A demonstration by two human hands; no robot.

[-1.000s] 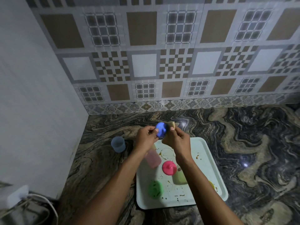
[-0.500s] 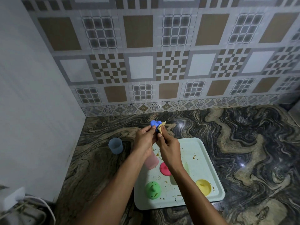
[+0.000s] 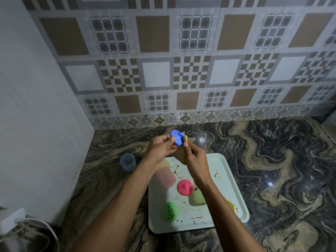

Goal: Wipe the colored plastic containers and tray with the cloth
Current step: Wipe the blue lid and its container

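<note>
Head view: the dark swirled marble surface (image 3: 272, 160) carries a pale mint rectangular plastic tray (image 3: 222, 179) spattered with brown stains. On the tray lie a pink translucent plastic container (image 3: 166, 177) on its side and a light green translucent plastic container (image 3: 197, 198). A pale blue plastic cup (image 3: 127, 162) stands on the surface left of the tray. Smaller pieces on the tray are a green round lid (image 3: 170, 210), a red knobbed lid (image 3: 185, 187) and a yellow lid (image 3: 231, 205), which is partly hidden by a forearm.

Above the tray's far edge, the left hand (image 3: 161, 148) pinches a blue round knobbed plastic lid (image 3: 176, 139) by its rim. The right hand (image 3: 194, 157) pinches a small tan cloth (image 3: 185, 138) against the lid's right side.

That rim pinch looks slight, so a firm rub could twist the lid free and drop it onto the soiled tray. Both forearms hang over the tray's pieces, and lowering them carelessly may knock those about.
</note>
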